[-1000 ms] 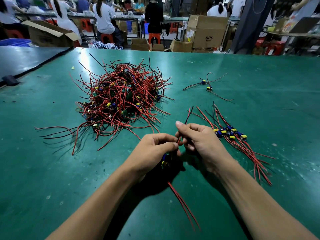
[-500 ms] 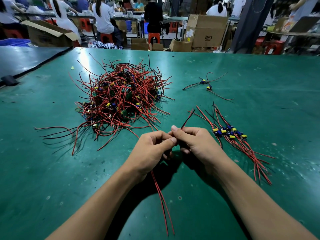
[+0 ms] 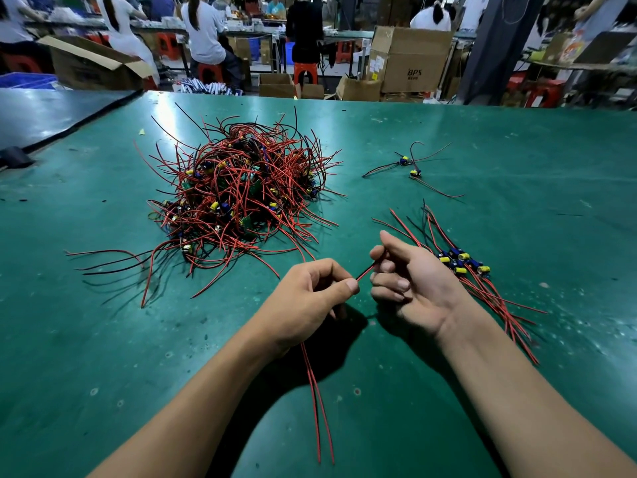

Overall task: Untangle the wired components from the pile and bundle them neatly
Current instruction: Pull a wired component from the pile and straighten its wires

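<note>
Left hand (image 3: 306,298) curled, pinching thin red wire (image 3: 366,271), right hand (image 3: 417,281) pinched its other end, springy tangled pile (image 3: 241,194) lay beyond on scuffed green table (image 3: 517,160), flat bundle (image 3: 482,284) beside right wrist

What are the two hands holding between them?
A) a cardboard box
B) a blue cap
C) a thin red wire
C: the left hand and the right hand each pinch the thin red wire, which spans the gap between them.
</note>
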A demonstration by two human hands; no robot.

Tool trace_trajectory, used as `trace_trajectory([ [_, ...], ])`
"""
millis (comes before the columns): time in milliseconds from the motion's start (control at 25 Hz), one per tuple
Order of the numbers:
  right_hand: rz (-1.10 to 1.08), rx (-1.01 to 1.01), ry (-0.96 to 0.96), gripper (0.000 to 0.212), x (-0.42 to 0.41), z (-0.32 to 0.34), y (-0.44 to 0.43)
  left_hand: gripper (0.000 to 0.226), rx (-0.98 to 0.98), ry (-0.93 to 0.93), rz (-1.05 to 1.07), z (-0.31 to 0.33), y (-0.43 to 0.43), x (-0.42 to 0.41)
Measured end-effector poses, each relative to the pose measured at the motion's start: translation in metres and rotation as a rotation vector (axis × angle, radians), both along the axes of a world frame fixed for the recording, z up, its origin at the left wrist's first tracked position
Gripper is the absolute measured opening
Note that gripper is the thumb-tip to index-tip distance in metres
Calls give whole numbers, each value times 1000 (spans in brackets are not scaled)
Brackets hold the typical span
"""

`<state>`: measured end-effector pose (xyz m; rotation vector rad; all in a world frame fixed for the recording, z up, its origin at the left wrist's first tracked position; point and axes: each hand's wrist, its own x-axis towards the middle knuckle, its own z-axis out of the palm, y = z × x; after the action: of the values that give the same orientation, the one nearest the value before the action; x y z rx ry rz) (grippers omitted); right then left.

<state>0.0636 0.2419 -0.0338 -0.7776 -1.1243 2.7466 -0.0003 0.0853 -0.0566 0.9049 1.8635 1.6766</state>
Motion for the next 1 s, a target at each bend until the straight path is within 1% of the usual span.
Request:
trace_trajectory([
  [40, 21, -58, 8, 46, 1, 1, 0, 14, -1, -2, 0, 0, -1, 0],
  [80, 33, -65, 13, 46, 2, 1, 0, 15, -1, -9, 4, -1, -1, -1],
  [160, 29, 37, 26, 43, 1, -1, -4, 14, 8, -43, 26, -1, -1, 0],
  [280, 14, 385, 50, 40, 1, -8, -11, 13, 20, -91, 91, -1, 0, 0],
  [360, 57, 626, 44, 39, 4, -14, -15, 14, 24, -94, 132, -1, 1, 1],
  [440, 127, 754, 75, 32, 6, -19, -19, 16, 28, -92, 154, -2, 2, 2],
  [520, 134, 788, 104, 26, 5, -23, -20, 17, 23, -92, 156, -1, 2, 2],
  [560, 110, 796, 103, 25, 4, -23, -20, 16, 16, -90, 148, -1, 2, 2],
  [800, -96, 795, 48, 36, -2, -25, -10, 15, -15, -60, 79, 2, 6, -1],
  [920, -202, 721, 23, 33, -6, -23, -5, 16, -24, -36, 46, 3, 5, -1],
  [1000, -229, 578, 16, 36, -8, -20, -5, 15, -23, -25, 27, 4, 5, -1],
])
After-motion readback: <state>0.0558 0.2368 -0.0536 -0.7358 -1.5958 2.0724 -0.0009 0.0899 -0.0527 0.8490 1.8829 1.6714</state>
